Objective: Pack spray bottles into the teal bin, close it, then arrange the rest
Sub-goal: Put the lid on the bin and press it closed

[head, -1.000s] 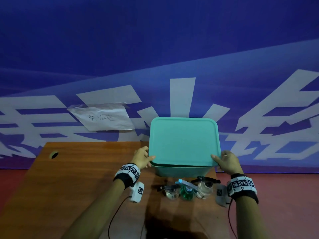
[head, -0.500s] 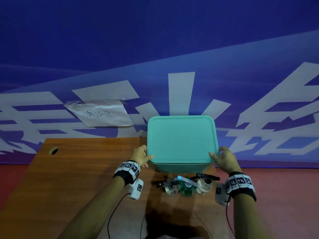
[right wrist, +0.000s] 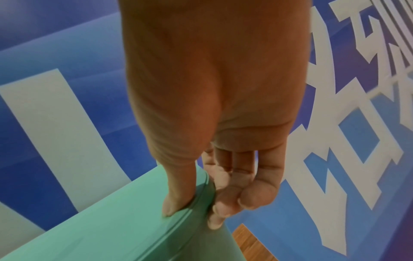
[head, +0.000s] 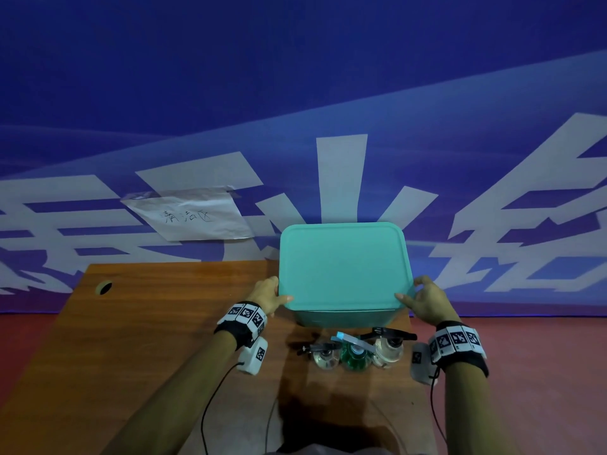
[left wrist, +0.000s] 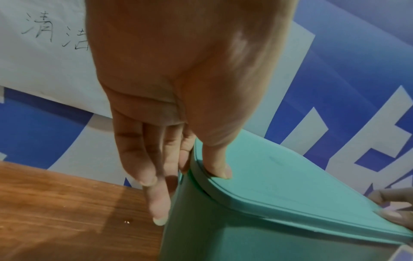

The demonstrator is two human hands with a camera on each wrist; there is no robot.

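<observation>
We pinch the lid [head: 343,264] with left hand [head: 266,295] and right hand [head: 427,302], seating it on the teal bin [head: 345,318] at the table's [head: 147,323] back edge, while three spray bottles [head: 356,351] wait unpacked just in front.

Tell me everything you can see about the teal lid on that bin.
The teal lid is a matte, plastic-looking rounded rectangle with a raised border. It lies flat on the teal bin at the wooden table's far edge. The left hand and right hand grip its near corners, thumbs on top, fingers under the rim.
</observation>
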